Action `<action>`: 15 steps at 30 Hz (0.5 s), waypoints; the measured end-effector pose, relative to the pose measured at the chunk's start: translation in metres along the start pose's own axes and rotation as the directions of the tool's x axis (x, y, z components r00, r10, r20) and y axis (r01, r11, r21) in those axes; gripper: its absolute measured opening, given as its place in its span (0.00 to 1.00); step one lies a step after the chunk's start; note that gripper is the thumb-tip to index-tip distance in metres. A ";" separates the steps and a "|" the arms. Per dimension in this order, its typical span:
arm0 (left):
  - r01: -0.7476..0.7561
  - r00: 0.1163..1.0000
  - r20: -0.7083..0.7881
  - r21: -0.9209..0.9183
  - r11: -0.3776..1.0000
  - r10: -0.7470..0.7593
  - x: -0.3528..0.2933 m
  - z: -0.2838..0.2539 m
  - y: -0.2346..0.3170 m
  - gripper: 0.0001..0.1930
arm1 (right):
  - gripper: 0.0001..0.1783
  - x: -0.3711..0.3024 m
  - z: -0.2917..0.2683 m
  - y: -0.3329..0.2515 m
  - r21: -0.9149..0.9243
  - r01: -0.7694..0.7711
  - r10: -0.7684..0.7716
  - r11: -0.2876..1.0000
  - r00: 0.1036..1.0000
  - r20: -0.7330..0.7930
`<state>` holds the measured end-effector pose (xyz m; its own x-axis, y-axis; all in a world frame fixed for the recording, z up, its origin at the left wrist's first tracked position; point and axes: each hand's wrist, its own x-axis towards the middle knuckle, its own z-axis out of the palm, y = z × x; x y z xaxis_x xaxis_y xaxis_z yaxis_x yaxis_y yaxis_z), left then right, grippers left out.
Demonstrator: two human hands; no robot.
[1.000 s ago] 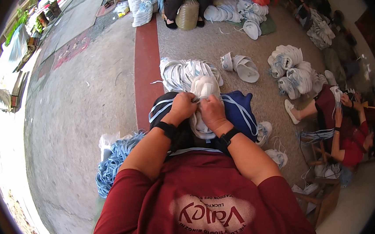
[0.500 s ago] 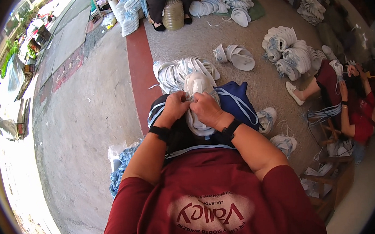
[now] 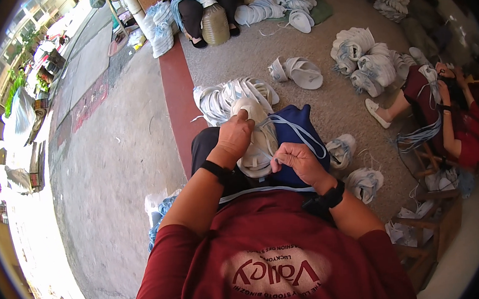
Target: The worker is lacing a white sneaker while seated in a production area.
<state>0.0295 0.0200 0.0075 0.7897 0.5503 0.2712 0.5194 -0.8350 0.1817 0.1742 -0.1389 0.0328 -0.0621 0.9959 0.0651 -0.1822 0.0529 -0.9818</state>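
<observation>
A white and cream shoe upper (image 3: 255,162) lies lengthwise on my lap, its rounded toe pointing away from me. My left hand (image 3: 235,136) has its fingers closed at the shoe's left side, near the lace holes. Right of the shoe, my right hand (image 3: 302,160) is closed in a pinch on a pale blue shoelace that leads to the shoe. More pale blue laces (image 3: 304,130) loop over the dark blue cloth (image 3: 288,120) on my right thigh. The fingertips of my left hand are partly hidden.
A row of stacked white shoe uppers (image 3: 213,104) stands just beyond my knees. Loose uppers (image 3: 304,72) and bundled uppers (image 3: 370,63) lie on the floor to the right. One person (image 3: 461,109) sits at right; another (image 3: 189,10) sits far ahead beside a ribbed container (image 3: 215,25).
My hands were together over the shoe's lacing. My right hand has moved right and toward me with a lace, while my left stays at the shoe.
</observation>
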 end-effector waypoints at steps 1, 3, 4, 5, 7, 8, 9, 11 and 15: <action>0.000 1.000 -0.005 -0.001 1.000 0.000 -0.003 -0.001 -0.003 0.05 | 0.12 0.000 -0.006 0.000 0.007 0.016 -0.015 1.000 0.998 -0.062; -0.007 0.999 0.053 0.050 0.999 0.004 -0.014 -0.011 -0.006 0.04 | 0.12 -0.008 -0.033 0.007 0.215 0.085 -0.022 0.973 0.959 -0.281; 0.021 0.994 0.103 0.083 0.996 -0.030 -0.024 -0.018 -0.009 0.04 | 0.10 -0.018 -0.051 0.008 0.308 0.145 -0.013 0.940 0.919 -0.395; 0.056 0.994 0.086 0.132 0.990 -0.068 -0.040 -0.024 -0.015 0.04 | 0.10 -0.031 -0.066 0.006 0.332 0.208 -0.001 0.920 0.849 -0.529; 0.213 0.976 0.015 0.097 0.972 -0.216 -0.078 -0.033 -0.039 0.03 | 0.09 -0.080 -0.118 0.013 0.313 0.331 -0.024 0.890 0.719 -0.694; 0.305 0.952 -0.018 0.077 0.949 -0.305 -0.108 -0.037 -0.065 0.03 | 0.10 -0.113 -0.149 0.014 0.244 0.375 -0.042 0.894 0.613 -0.789; 0.406 0.913 -0.020 0.139 0.903 -0.407 -0.138 -0.055 -0.086 0.03 | 0.11 -0.151 -0.179 0.014 0.173 0.415 -0.037 0.893 0.451 -0.892; 0.672 0.710 -0.040 0.339 0.659 -0.703 -0.225 -0.068 -0.152 0.02 | 0.10 -0.251 -0.253 0.018 -0.011 0.391 -0.070 0.920 0.139 -0.988; 0.883 0.137 -0.048 0.459 0.100 -0.989 -0.388 -0.072 -0.214 0.10 | 0.05 -0.330 -0.308 0.020 -0.011 0.185 -0.024 0.983 0.064 -0.998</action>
<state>-0.4122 -0.0144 -0.0682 -0.4215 0.9016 -0.0971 0.8989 0.4013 -0.1762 0.4934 -0.4439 -0.0637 0.9793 0.1352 -0.1505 -0.1794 0.2368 -0.9549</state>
